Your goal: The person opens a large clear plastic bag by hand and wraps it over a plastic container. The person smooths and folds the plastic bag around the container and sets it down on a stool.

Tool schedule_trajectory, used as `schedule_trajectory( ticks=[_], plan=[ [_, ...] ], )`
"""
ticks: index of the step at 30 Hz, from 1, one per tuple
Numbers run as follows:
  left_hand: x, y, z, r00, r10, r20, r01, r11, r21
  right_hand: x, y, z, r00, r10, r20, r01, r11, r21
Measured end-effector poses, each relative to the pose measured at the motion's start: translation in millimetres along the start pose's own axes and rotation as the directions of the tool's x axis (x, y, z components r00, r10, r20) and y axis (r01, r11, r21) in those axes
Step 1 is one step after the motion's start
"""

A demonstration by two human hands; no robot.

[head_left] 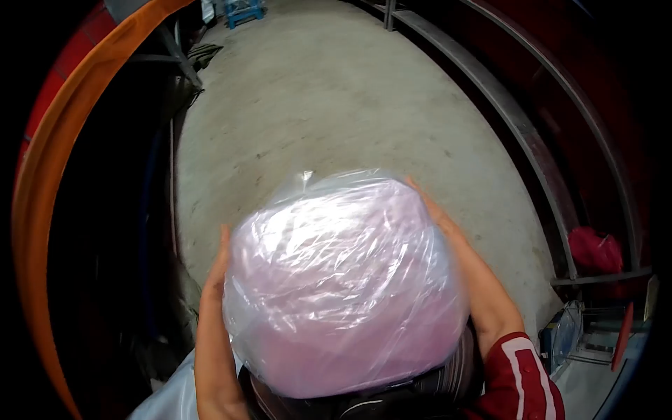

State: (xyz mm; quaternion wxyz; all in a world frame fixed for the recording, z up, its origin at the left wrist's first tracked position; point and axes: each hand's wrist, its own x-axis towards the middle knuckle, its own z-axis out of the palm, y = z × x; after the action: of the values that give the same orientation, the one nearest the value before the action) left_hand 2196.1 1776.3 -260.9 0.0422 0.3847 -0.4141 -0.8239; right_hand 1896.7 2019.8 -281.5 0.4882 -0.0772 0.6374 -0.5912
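A large, rounded pink bundle [343, 287] wrapped in clear, shiny plastic is held up close in front of my body. My left hand [222, 259] presses against its left side, with most of the fingers hidden behind it. On the right side, my right hand [434, 210] lies along the upper edge of the bundle, its fingers partly hidden. Loose plastic sticks up along the top edge. A dark red sleeve with a pale stripe [521, 378] covers my right upper arm.
Beyond the bundle stretches a grey concrete floor [315, 91]. Orange cloth [42, 210] curves along the left. A metal rail [518, 126] runs along the right, near a red bag [595, 250]. A blue stool [243, 12] stands far ahead.
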Motion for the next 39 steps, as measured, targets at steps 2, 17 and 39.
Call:
schedule_trajectory(
  ticks=[2, 17, 39],
  plan=[
    [6, -2, -5, 0.999, -0.011, 0.050, 0.011, 1.000, -0.005, 13, 14, -15, 0.999, -0.019, 0.042, 0.025, 0.988, -0.152],
    [-139, -42, 39, 0.665, 0.739, 0.107, -0.443, 0.275, 0.853, -134, -7, -22, 0.843, -0.525, 0.113, 0.504, 0.702, -0.504],
    [-121, -85, 46, 0.577, 0.813, -0.081, -0.450, 0.399, 0.799, -178, 56, -19, 0.834, -0.538, -0.121, 0.366, 0.705, -0.608]
  ],
)
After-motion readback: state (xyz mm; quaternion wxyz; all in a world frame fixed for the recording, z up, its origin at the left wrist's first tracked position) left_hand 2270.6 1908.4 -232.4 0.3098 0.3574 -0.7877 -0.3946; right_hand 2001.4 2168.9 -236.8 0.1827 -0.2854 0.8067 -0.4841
